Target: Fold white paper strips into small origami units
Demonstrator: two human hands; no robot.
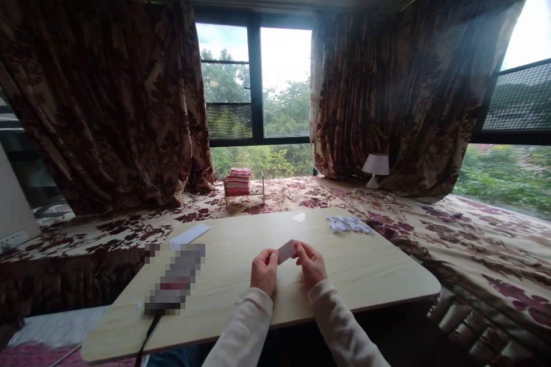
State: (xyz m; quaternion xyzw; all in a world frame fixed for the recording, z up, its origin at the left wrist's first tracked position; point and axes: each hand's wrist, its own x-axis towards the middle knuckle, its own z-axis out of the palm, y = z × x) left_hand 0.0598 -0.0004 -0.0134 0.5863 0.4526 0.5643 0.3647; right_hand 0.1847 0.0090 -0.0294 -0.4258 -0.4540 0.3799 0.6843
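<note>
Between my two hands, just above the wooden table, is a small pale rectangle of paper. My left hand pinches its left edge between thumb and fingers. At its right edge, the fingertips of my right hand are closed on it. The paper is tilted, its right side higher than its left. Toward the back right of the table lies a pile of small white folded paper pieces. A flat white stack of paper or card rests near the back left edge.
A blurred-out dark object with a black cord lies on the table's left. Behind the table, a floral-covered ledge holds a small rack with folded red-striped cloths and a white lamp.
</note>
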